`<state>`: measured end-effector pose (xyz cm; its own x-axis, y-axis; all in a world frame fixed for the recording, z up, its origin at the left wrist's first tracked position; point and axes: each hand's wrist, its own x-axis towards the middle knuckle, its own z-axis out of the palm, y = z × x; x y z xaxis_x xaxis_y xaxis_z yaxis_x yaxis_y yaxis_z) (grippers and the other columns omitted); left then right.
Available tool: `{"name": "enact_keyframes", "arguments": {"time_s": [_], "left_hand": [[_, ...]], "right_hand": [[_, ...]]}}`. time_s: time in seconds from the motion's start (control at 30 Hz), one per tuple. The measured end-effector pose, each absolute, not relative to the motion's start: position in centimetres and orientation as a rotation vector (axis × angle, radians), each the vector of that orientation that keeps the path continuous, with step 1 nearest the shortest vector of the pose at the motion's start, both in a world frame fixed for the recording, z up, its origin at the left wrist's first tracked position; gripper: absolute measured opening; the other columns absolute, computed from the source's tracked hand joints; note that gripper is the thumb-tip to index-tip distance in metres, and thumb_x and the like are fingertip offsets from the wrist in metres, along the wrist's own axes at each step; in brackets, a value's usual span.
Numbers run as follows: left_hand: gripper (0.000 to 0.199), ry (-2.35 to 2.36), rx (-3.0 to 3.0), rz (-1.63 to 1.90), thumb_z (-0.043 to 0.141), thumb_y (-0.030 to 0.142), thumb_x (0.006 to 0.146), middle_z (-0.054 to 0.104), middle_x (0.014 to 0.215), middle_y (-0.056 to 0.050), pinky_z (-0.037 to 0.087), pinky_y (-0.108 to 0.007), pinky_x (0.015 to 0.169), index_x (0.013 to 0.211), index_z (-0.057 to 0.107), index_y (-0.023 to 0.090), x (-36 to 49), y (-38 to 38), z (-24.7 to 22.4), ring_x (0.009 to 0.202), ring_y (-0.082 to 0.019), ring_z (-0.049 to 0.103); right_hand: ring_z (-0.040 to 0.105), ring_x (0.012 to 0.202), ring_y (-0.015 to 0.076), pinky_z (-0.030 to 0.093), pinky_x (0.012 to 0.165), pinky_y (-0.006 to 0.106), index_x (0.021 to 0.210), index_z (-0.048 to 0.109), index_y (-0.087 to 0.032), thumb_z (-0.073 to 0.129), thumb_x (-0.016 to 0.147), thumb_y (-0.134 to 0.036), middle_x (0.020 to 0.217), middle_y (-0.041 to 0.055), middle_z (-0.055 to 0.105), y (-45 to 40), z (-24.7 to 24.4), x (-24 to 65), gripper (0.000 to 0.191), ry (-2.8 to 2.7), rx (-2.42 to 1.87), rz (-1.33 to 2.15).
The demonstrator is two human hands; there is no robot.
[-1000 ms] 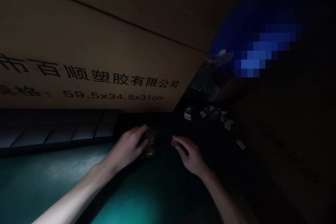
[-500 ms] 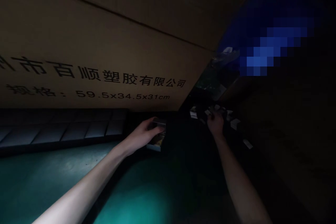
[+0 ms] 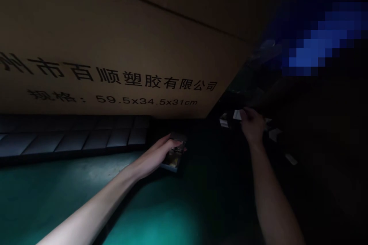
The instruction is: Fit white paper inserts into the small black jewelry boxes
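- Brown cardboard carton [image 3: 115, 34] fills the upper left of the view, its side printed with black Chinese characters and a line of dimensions.
- Left hand [image 3: 156, 153] sits just below the carton's lower edge, closed around a small dark box [image 3: 174, 157], fingers over its top; yellowish contents show at its lower end, too dim to identify.
- That box's long axis appears to run nearly upright in view, tilted slightly, its upper end toward the carton; the exact line is hard to tell in this light.
- Right hand [image 3: 253, 125] is off to the right of the carton's lower corner, fingers narrowly pinched on a pale slip [image 3: 237, 115].
- More pale pieces [image 3: 274, 134] lie scattered near that hand, on a dark surface.
- Step in hand, as judged: picking out pale pieces while the box is held steady.
- Next move calls for a narrow, careful pinch, since the pieces are small and dimly lit.
- Dark padded strip [image 3: 74, 139] runs beneath the carton, above a teal floor [image 3: 57, 187].
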<state>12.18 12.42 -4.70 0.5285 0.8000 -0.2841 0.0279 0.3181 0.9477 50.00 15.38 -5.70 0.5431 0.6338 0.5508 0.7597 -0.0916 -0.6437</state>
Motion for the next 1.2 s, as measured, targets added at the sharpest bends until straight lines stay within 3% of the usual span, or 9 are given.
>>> {"name": "enact_keyframes", "arguments": {"time_s": [0.1,0.23,0.4,0.6,0.77,0.87,1.0,1.1,1.2], "left_hand": [[0.030,0.835,0.975,0.632,0.059,0.041,0.090,0.073,0.104,-0.006,0.054,-0.032,0.076,0.110,0.067,0.020,12.4,12.5,-4.8,0.095,-0.024,0.069],[0.027,0.829,0.840,0.700,0.059,0.038,0.091,0.070,0.102,-0.008,0.056,-0.035,0.084,0.108,0.065,0.018,12.7,12.2,-4.4,0.094,-0.023,0.068],[0.038,0.802,0.869,0.773,0.063,0.040,0.090,0.067,0.109,-0.006,0.058,-0.038,0.082,0.124,0.060,0.024,12.5,12.1,-4.2,0.100,-0.024,0.066],[0.022,0.786,0.773,0.851,0.062,0.041,0.089,0.062,0.089,-0.001,0.054,-0.030,0.070,0.098,0.058,0.021,12.7,12.7,-4.3,0.085,-0.020,0.063],[0.032,0.769,0.829,0.851,0.055,0.050,0.094,0.064,0.086,-0.002,0.051,-0.029,0.074,0.092,0.063,0.019,12.7,12.9,-4.5,0.087,-0.021,0.063],[0.035,0.778,0.927,0.863,0.053,0.051,0.095,0.068,0.097,-0.003,0.050,-0.031,0.081,0.107,0.065,0.021,12.6,12.9,-4.5,0.095,-0.022,0.063],[0.048,0.706,0.961,0.836,0.053,0.035,0.085,0.066,0.110,-0.004,0.049,-0.033,0.082,0.132,0.056,0.024,12.4,12.7,-4.3,0.102,-0.024,0.062],[0.072,0.675,1.051,0.810,0.053,0.017,0.064,0.064,0.113,-0.005,0.049,-0.032,0.082,0.136,0.052,0.024,12.1,12.7,-4.3,0.102,-0.024,0.061],[0.081,0.715,1.211,0.761,0.056,0.009,0.062,0.063,0.119,-0.004,0.049,-0.031,0.081,0.140,0.049,0.029,12.0,12.7,-4.5,0.105,-0.024,0.061]], "right_hand": [[0.073,0.083,0.0217,0.063,0.065,0.035,0.108,0.072,-0.020,0.070,0.087,-0.044,0.104,0.0079,0.076,13.7,-1.9,44.2,0.032,-1.224,-1.375,0.131],[0.075,0.090,0.0175,0.066,0.076,0.032,0.109,0.069,-0.026,0.078,0.085,-0.032,0.103,0.0016,0.075,11.6,-0.8,35.4,0.027,-1.446,-1.047,0.439],[0.076,0.087,0.0158,0.066,0.080,0.030,0.121,0.063,-0.027,0.071,0.092,-0.026,0.101,0.0012,0.075,9.5,-4.5,30.9,0.030,-1.423,-1.057,0.409],[0.075,0.088,0.0168,0.065,0.076,0.030,0.103,0.069,-0.024,0.065,0.096,-0.023,0.095,0.0017,0.077,8.6,-6.1,30.1,0.008,-1.563,-1.026,0.472],[0.069,0.088,0.0168,0.062,0.074,0.031,0.103,0.073,-0.026,0.066,0.094,-0.014,0.096,0.0032,0.071,8.8,-6.4,29.0,0.017,-1.715,-0.994,0.194],[0.067,0.086,0.0172,0.062,0.073,0.032,0.111,0.074,-0.027,0.064,0.094,-0.011,0.092,0.0035,0.069,8.8,-6.5,29.0,0.026,-1.763,-0.969,0.082],[0.067,0.086,0.0180,0.062,0.072,0.033,0.127,0.070,-0.032,0.061,0.095,-0.007,0.092,0.0032,0.070,8.9,-6.5,29.3,0.042,-1.782,-0.922,-0.009],[0.067,0.090,0.0185,0.063,0.075,0.034,0.138,0.062,-0.033,0.057,0.095,-0.003,0.097,0.0042,0.070,8.8,-6.7,29.4,0.053,-1.796,-0.918,-0.022],[0.067,0.095,0.0185,0.063,0.080,0.035,0.141,0.059,-0.032,0.053,0.095,0.001,0.101,0.0049,0.071,8.8,-7.0,29.3,0.057,-1.830,-0.919,-0.031]]}}
